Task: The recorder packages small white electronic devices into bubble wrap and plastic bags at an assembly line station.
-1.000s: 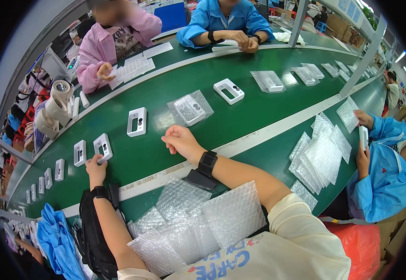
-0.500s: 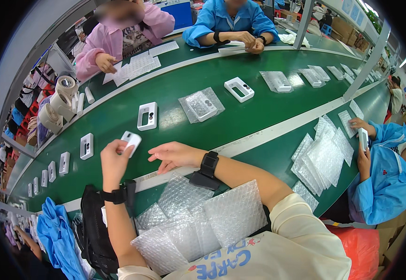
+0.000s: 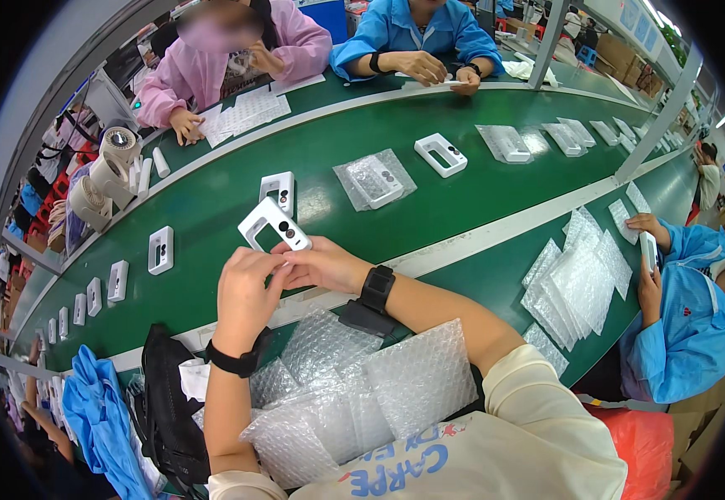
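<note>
Blue lettering [image 3: 412,473] is printed on a cream shirt [image 3: 512,442], near side of the green belt [image 3: 496,179]; printed sheets [image 3: 252,115] are laid along its far side. 1 white housing [image 3: 281,223], smooth, rectangular and windowed, is held tilted above the belt. Its lower edge is pinched by nearly closed fingers of the left hand [image 3: 247,285] and right hand [image 3: 322,263]; fingertips partly hidden. Translucent, dimpled bubble-wrap pouches [image 3: 421,379] are heaped on the belt's near side.

your casing [image 3: 285,223] looks like smooth plastic, your bubble-wrap pouches [image 3: 421,379] are shiny and bumpy, tabletop [image 3: 462,200] pretty glossy too
</note>
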{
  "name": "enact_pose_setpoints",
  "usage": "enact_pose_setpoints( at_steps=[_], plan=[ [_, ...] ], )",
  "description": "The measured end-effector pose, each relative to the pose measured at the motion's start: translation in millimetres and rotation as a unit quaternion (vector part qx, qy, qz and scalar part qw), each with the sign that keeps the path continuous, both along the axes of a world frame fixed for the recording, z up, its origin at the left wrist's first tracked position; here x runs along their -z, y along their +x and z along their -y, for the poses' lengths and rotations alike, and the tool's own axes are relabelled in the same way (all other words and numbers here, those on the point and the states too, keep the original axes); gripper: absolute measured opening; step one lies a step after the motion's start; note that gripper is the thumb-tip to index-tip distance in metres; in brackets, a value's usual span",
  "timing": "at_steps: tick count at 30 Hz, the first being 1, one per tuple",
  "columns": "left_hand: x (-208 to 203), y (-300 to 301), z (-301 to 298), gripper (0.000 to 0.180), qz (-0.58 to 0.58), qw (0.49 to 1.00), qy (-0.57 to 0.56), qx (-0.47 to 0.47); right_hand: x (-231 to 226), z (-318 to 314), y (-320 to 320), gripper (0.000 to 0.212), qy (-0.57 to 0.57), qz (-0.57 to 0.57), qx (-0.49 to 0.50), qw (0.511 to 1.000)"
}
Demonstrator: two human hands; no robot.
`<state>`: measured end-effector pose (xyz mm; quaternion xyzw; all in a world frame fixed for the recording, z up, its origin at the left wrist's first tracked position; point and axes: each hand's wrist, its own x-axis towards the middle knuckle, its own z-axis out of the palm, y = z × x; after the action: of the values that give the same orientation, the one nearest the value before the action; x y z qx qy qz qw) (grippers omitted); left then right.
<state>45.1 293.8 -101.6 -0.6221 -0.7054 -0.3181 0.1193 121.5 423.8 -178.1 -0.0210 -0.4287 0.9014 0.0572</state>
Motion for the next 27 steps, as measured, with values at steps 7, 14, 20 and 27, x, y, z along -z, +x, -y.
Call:
enact_pose_setpoints(
  at_steps=[7,14,20,27],
  plan=[
    [-8,50,8,0.024,0.245,0.944,-0.122,0.182,2,-3,-1,0.016,0.010,0.027,0.038,0.999],
    [7,65,4,0.040,0.266,0.878,-0.236,0.319,3,-5,-1,0.017,0.003,0.017,0.045,0.999],
    [-16,69,5,0.035,0.279,0.808,-0.391,0.341,5,-6,-2,0.016,0.007,0.024,0.044,0.999],
    [-5,46,10,0.019,0.424,0.821,-0.196,0.329,12,-7,-6,0.024,0.013,-0.005,0.101,0.995]
  ],
)
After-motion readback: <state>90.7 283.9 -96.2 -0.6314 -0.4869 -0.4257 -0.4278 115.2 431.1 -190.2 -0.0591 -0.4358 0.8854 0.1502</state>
